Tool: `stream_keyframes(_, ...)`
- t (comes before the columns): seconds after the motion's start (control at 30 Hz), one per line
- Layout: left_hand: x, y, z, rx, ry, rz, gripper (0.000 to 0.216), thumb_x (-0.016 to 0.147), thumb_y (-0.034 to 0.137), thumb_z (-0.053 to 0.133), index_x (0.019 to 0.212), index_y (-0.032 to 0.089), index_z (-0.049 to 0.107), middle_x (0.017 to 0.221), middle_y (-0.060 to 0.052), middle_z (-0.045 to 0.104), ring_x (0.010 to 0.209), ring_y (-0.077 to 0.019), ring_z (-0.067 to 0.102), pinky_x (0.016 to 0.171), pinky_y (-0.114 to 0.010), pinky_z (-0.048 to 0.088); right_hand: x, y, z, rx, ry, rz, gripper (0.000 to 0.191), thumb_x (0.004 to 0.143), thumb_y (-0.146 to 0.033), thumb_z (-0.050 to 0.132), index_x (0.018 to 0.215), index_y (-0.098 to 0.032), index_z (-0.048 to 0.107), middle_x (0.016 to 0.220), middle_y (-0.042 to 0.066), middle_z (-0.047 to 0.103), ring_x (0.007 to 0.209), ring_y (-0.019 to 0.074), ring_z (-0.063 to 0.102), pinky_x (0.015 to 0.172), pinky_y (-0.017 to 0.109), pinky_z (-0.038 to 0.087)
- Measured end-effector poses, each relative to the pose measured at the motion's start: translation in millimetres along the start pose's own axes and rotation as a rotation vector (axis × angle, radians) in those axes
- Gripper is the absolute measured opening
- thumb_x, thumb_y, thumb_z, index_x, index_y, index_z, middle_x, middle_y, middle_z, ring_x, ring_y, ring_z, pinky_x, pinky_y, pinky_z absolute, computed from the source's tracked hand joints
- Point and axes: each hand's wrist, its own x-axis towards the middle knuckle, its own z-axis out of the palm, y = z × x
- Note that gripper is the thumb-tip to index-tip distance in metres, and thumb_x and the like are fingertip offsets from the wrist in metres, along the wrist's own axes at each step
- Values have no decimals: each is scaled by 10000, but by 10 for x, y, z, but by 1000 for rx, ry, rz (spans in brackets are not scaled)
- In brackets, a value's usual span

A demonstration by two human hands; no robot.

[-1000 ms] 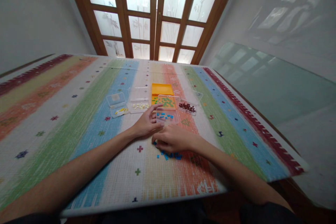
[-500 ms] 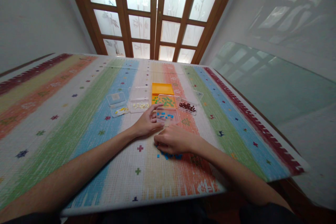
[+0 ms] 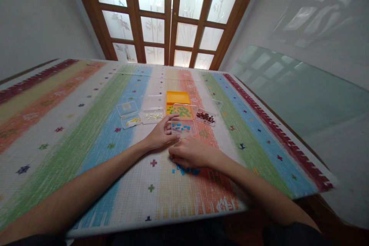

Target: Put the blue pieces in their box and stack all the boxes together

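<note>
My left hand (image 3: pixel 160 133) grips the left end of a clear plastic box (image 3: pixel 192 130), its index finger at the far side and its thumb at the near side. Several small blue pieces (image 3: pixel 178 127) lie inside that box, and its clear lid stands open behind. Just in front, my right hand (image 3: pixel 188 153) is closed, fingers curled down over a loose pile of blue pieces (image 3: pixel 187 170) on the tablecloth. Whatever its fingertips pinch is hidden beneath the hand.
Behind are an orange box (image 3: pixel 178 97) with green pieces, a box of dark red pieces (image 3: pixel 205 117), a box of whitish pieces (image 3: pixel 154 116) and a small box with yellow pieces (image 3: pixel 133 122). A striped tablecloth (image 3: pixel 127 192) covers the table; its front edge is near me.
</note>
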Motion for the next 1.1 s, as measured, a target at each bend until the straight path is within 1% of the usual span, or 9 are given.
stream_keyframes(0.17,-5,12,-9,26,-17,12,756,681,191,841,1356,251,503,1357,-110,570,1021,-213,700,944,-436,586,-2,-1,-33,29,-38,72,154,899,-185,619,840,-150,758,796,76,739,655,168,561,590,296,300)
stream_keyframes(0.27,-6,22,-8,28,-17,4,761,681,182,833,1364,248,503,1377,-120,563,1012,-211,703,944,-440,586,-7,-11,-58,48,-32,93,141,894,-185,630,862,-157,765,802,70,742,660,163,563,593,284,308)
stream_keyframes(0.37,-2,24,-2,15,-12,-2,773,677,169,834,1370,244,500,1381,-124,564,993,-205,710,937,-434,588,-7,-14,-53,51,-36,77,140,894,-167,627,864,-158,764,795,66,739,648,154,551,596,278,312)
stream_keyframes(0.53,0,24,8,-25,-3,-4,771,673,128,843,1361,234,513,1361,-121,576,943,-178,723,947,-414,580,3,3,11,41,-66,12,190,900,-142,587,803,-152,751,757,64,723,603,141,513,601,284,312)
stream_keyframes(0.67,-6,31,7,-32,2,-15,764,673,132,856,1351,234,519,1363,-121,566,951,-180,720,938,-410,583,-12,3,-16,81,-62,29,127,874,-158,615,860,-142,740,754,54,712,600,145,502,588,285,317)
stream_keyframes(0.77,-1,28,1,-44,-4,-15,766,663,142,867,1341,228,522,1375,-125,557,982,-191,716,965,-423,575,-48,33,-89,194,5,27,101,858,-161,643,913,-150,727,736,21,691,631,139,523,612,266,343)
stream_keyframes(0.9,16,9,-7,-54,-21,3,773,650,169,886,1330,220,523,1375,-132,559,1025,-212,710,1000,-457,558,-110,190,-177,290,197,43,86,836,-140,646,903,-155,698,677,-21,628,603,114,492,618,242,342)
stream_keyframes(1.0,18,3,-11,-66,-46,4,768,672,177,878,1346,219,512,1369,-141,568,1022,-212,709,982,-459,564,-134,384,-211,276,362,156,65,826,-150,624,841,-165,685,640,-33,593,573,106,460,614,240,327)
stream_keyframes(1.1,14,5,-14,-70,-61,8,749,689,152,862,1348,226,513,1361,-140,579,1019,-211,707,957,-446,576,-123,576,-205,248,439,311,92,817,-136,612,805,-164,699,596,-39,573,555,102,464,622,238,326)
